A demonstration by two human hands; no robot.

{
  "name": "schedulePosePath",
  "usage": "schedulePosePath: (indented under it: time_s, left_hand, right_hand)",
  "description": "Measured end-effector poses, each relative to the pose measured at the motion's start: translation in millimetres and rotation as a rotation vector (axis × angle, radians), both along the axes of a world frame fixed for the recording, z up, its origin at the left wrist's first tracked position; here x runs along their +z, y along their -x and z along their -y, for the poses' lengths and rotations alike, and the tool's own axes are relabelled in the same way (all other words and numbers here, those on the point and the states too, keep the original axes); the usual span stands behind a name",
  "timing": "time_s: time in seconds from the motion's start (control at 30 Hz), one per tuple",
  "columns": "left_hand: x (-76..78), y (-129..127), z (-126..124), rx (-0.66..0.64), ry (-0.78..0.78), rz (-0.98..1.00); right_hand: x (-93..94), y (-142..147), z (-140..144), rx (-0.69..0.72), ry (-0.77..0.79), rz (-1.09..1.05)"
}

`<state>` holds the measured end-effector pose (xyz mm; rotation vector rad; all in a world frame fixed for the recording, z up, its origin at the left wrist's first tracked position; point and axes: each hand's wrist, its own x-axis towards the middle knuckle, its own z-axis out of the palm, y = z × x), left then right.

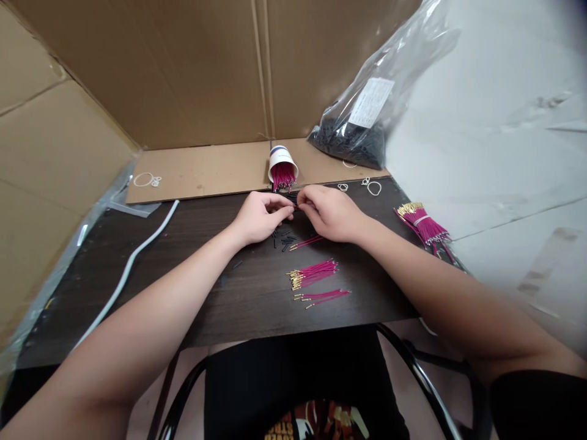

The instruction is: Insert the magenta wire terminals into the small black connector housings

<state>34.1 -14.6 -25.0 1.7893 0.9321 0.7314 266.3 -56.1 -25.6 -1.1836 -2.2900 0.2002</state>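
My left hand [265,217] and my right hand [328,211] meet almost fingertip to fingertip above the dark table, both in a pinch. What lies between the fingers is too small to make out. Short black sleeves [287,241] lie scattered just under and between the hands. Below my right hand are magenta wires [306,242] with gold ends. Nearer me rests a pile of the same magenta wires [316,274], with a smaller group [326,296] in front of it. Behind the hands a white paper cup [280,156] lies tipped toward me, full of magenta wires.
A banded bundle of magenta wires [422,224] sits at the table's right edge. A clear bag of black parts [353,137] stands at the back right on a cardboard strip [206,168]. Rubber bands [373,188] and a pale tube [131,263] lie about. Cardboard walls [183,67] enclose the back.
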Motion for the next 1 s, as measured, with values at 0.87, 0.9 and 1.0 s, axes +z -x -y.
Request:
schedulePosePath:
  time_s: [0.87,0.9,1.0]
  left_hand:
    - [-1.1,5,-7,0.048,-0.115,0.032]
    - [-0.6,7,-9,0.06,-0.137,0.025]
    - [0.7,12,-13,0.098,-0.224,-0.066]
  right_hand:
    - [-1.4,-8,-6,-0.007,-0.121,-0.027]
    - [-2.5,-10,-8,-0.011,-0.134,-0.029]
    - [-6.2,-14,-13,-0.011,-0.147,-0.021]
